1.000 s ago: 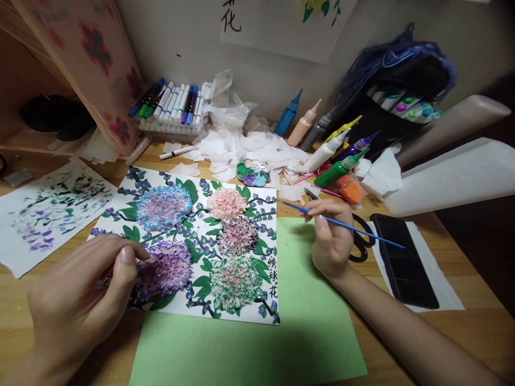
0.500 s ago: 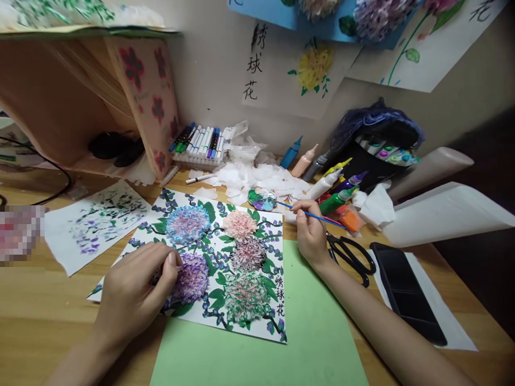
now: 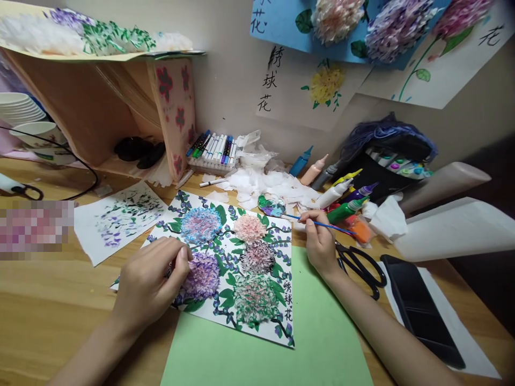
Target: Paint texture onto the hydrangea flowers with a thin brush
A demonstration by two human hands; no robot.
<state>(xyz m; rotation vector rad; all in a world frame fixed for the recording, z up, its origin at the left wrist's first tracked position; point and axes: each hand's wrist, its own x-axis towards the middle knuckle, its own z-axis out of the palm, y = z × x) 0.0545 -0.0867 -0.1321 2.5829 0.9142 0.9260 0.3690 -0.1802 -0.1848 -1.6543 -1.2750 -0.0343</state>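
My right hand [image 3: 321, 242] pinches a thin blue paintbrush [image 3: 322, 224], its tip reaching a small paint palette [image 3: 272, 205] smeared with green, purple and blue. My left hand [image 3: 155, 279] lies over the left side of a white picture [image 3: 225, 311], fingers curled and thumb pressed against them. Whatever those fingers may hold is hidden. Raised textured flowers cover the picture, among them a blue one [image 3: 201, 225], a purple one [image 3: 202, 275] partly behind my left hand and a green one [image 3: 256, 299]. Painted green leaves and small purple buds surround them.
Under the picture lies a green sheet [image 3: 225, 359]. Black scissors [image 3: 364, 271] and a black case [image 3: 422, 311] are at right. Paint bottles [image 3: 346, 210], crumpled tissue [image 3: 257, 182] and markers [image 3: 213, 147] line the back. A paint-blotted paper [image 3: 120, 220] sits left, near an orange box [image 3: 177, 118].
The camera view has swung left, so everything appears shifted right and slightly down. Both hands keep nearly the same pose, the brush tip still at the palette.
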